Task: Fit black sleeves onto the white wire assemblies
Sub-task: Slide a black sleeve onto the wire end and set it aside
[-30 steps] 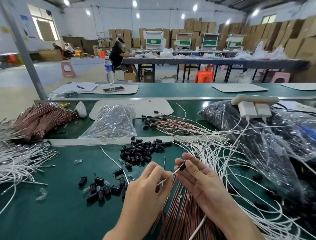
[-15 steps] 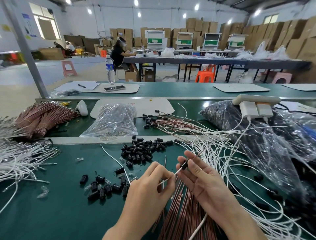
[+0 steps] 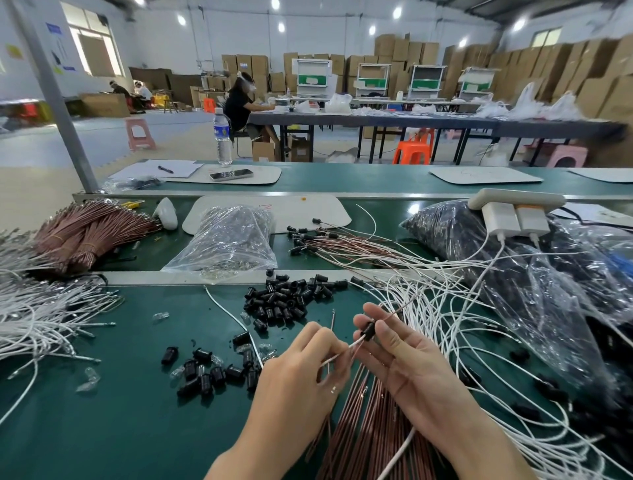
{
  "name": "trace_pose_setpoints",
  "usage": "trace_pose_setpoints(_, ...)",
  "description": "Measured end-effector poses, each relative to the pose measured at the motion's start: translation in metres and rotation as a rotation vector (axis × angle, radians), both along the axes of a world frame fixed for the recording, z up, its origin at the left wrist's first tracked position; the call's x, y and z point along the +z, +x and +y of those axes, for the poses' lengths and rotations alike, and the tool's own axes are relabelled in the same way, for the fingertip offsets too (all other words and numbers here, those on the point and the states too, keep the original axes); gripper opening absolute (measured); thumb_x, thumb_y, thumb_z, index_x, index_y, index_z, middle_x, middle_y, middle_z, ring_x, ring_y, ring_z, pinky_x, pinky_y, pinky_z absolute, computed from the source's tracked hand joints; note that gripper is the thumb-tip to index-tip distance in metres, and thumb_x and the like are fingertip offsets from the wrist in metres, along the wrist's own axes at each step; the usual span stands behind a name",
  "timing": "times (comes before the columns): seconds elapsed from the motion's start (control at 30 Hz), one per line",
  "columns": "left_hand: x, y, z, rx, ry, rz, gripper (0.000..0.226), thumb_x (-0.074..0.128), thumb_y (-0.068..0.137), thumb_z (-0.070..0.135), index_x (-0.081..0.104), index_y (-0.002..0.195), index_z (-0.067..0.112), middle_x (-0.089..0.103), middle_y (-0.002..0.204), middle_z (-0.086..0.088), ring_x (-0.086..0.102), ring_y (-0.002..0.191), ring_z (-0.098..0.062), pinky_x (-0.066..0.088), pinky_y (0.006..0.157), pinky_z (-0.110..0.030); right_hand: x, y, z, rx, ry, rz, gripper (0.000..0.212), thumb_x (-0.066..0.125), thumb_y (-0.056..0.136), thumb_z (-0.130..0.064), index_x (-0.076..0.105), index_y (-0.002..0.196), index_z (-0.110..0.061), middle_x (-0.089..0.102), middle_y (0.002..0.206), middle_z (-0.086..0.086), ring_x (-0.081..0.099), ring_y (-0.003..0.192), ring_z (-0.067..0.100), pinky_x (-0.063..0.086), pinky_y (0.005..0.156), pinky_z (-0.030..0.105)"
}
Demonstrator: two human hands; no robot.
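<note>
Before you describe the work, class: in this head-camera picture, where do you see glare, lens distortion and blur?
Head view: ceiling lamps burn out to white spots; glare streaks the clear bag; the wide lens leans the grey post; the cardboard boxes at the right edge smear; the left hand pinching a white wire and the right hand holding the black sleeve are sharp.

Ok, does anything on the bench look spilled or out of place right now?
No damage shows. Loose black sleeves and small clear bulbs lie scattered on the green mat. The power strip sits perched on the plastic bag of black parts, which looks unsteady, with white wires tangled below.
</note>
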State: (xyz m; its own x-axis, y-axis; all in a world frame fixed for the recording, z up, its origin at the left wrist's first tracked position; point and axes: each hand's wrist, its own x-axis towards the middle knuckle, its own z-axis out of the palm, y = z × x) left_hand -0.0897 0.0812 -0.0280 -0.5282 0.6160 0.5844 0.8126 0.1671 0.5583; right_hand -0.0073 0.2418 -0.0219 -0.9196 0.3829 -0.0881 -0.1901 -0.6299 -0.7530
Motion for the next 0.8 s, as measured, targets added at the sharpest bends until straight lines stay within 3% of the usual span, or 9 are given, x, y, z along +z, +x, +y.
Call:
trace_pose_setpoints(0.07, -0.0034, -0.0031, -0.0012, 0.022, -0.024, -0.017, 0.024, 0.068, 0.092, 0.025, 0.048, 0.084, 0.035, 0.056, 0.085, 0.017, 0.059, 0.072, -0.010, 0.048, 0.058, -0.019, 0.0004, -0.0009, -0.0001, -0.027, 0.024, -0.013, 0.026, 0.067, 0.083, -0.008, 0.078, 0.108, -0.008, 0.072, 0.118, 0.020, 0.075, 0.094, 0.024, 0.061, 0.073, 0.030)
trace_pose_setpoints(0.13, -0.0052, -0.0048, -0.0027, 0.020, -0.052, -0.043, 0.022, 0.068, 0.092, 0.025, 0.050, 0.085, 0.035, 0.057, 0.079, 0.021, 0.055, 0.064, -0.007, 0.041, 0.056, -0.012, 0.0011, -0.0012, -0.0001, -0.036, 0.030, -0.012, 0.026, 0.066, 0.084, -0.007, 0.078, 0.106, -0.008, 0.072, 0.118, 0.020, 0.075, 0.093, 0.023, 0.061, 0.073, 0.030)
trace_pose_setpoints(0.23, -0.0040, -0.0055, -0.0033, -0.017, -0.042, -0.044, 0.011, 0.059, 0.094, 0.039, 0.050, 0.088, 0.035, 0.049, 0.063, 0.011, 0.039, 0.050, -0.012, 0.030, 0.049, -0.013, 0.0022, -0.0012, 0.0000, -0.029, 0.030, -0.008, 0.026, 0.064, 0.085, -0.006, 0.077, 0.107, -0.008, 0.072, 0.119, 0.020, 0.075, 0.094, 0.024, 0.061, 0.073, 0.030)
trace_pose_setpoints(0.37, -0.0049, -0.0076, -0.0031, -0.062, -0.015, -0.047, 0.018, 0.049, 0.096, 0.053, 0.049, 0.090, 0.036, 0.045, 0.060, -0.001, 0.039, 0.050, -0.021, 0.026, 0.047, -0.016, 0.0010, -0.0013, -0.0004, -0.015, 0.031, 0.000, 0.027, 0.062, 0.087, -0.006, 0.077, 0.109, -0.008, 0.071, 0.121, 0.020, 0.074, 0.098, 0.025, 0.061, 0.075, 0.031)
trace_pose_setpoints(0.7, -0.0060, -0.0054, -0.0040, -0.054, -0.032, -0.035, 0.024, 0.046, 0.099, 0.056, 0.045, 0.087, 0.034, 0.049, 0.059, -0.001, 0.044, 0.051, -0.021, 0.036, 0.048, -0.025, -0.0014, -0.0017, -0.0009, -0.008, 0.015, 0.025, 0.029, 0.063, 0.086, -0.004, 0.076, 0.111, -0.007, 0.070, 0.123, 0.020, 0.073, 0.103, 0.028, 0.061, 0.076, 0.032)
trace_pose_setpoints(0.8, -0.0030, -0.0044, -0.0045, -0.051, -0.037, -0.043, 0.025, 0.045, 0.099, 0.056, 0.046, 0.087, 0.034, 0.050, 0.060, 0.006, 0.044, 0.049, -0.017, 0.032, 0.047, -0.017, -0.0005, -0.0010, -0.0016, -0.008, 0.019, 0.024, 0.030, 0.063, 0.085, -0.003, 0.075, 0.112, -0.005, 0.070, 0.123, 0.020, 0.073, 0.103, 0.028, 0.061, 0.076, 0.032)
